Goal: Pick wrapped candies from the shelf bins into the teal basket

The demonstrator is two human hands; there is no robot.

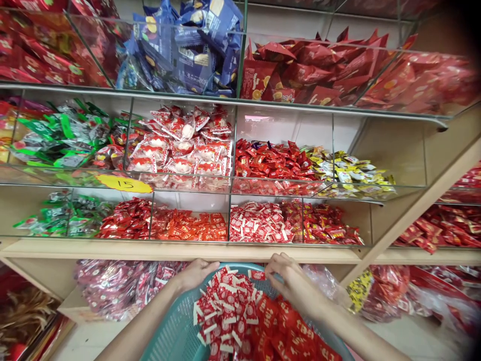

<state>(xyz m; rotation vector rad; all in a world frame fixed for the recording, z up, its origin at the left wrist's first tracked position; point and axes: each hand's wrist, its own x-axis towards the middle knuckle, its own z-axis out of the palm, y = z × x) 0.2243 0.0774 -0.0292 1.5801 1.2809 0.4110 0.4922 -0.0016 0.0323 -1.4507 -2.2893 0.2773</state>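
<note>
A teal plastic basket (171,321) is in front of me, below the shelf edge. Small red-and-white wrapped candies (229,306) fill its left side, and larger red-orange candy packets (289,333) lie on the right. My left hand (195,275) is closed on the basket's far left rim, its thumb along the edge. Over the far right part of the basket, my right hand (287,281) has its fingers bent into a pinch. A single red-and-white wrapped candy (256,275) shows at those fingertips.
Clear-fronted glass shelves hold red-and-white candies (259,223), orange-red packets (191,225), green packets (67,133) and blue bags (195,50). A yellow price tag (124,183) reads 15. A wooden ledge (180,250) runs just beyond the basket; bagged candies (108,286) are underneath.
</note>
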